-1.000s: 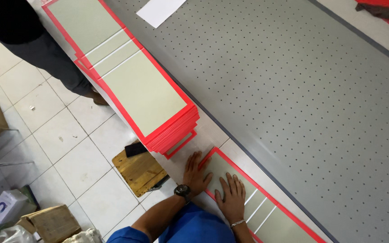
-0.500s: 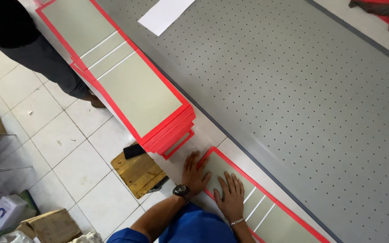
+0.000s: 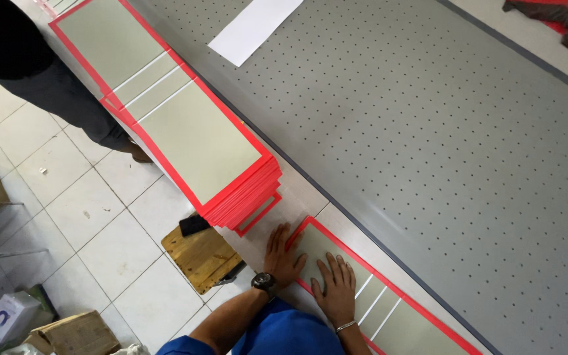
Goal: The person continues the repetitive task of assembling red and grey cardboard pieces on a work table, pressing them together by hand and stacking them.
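Both hands are lying flat on the near end of a red-bordered panel [image 3: 389, 309] at the near edge of the counter [image 3: 428, 131]. The left hand [image 3: 283, 255] is pressing the panel's near-left corner, fingers spread wide and gripping nothing. The right hand [image 3: 335, 288] is resting palm-down just beside it, fingers also splayed. Compared with half a second ago, neither hand is showing any real shift; only the view is drifting slightly. The panel is therefore judged to be under steady pressing rather than being moved. A stack of matching panels [image 3: 192, 131] is lying to the far left, apart from the hands. A white sheet [image 3: 254, 27] is lying farther off.
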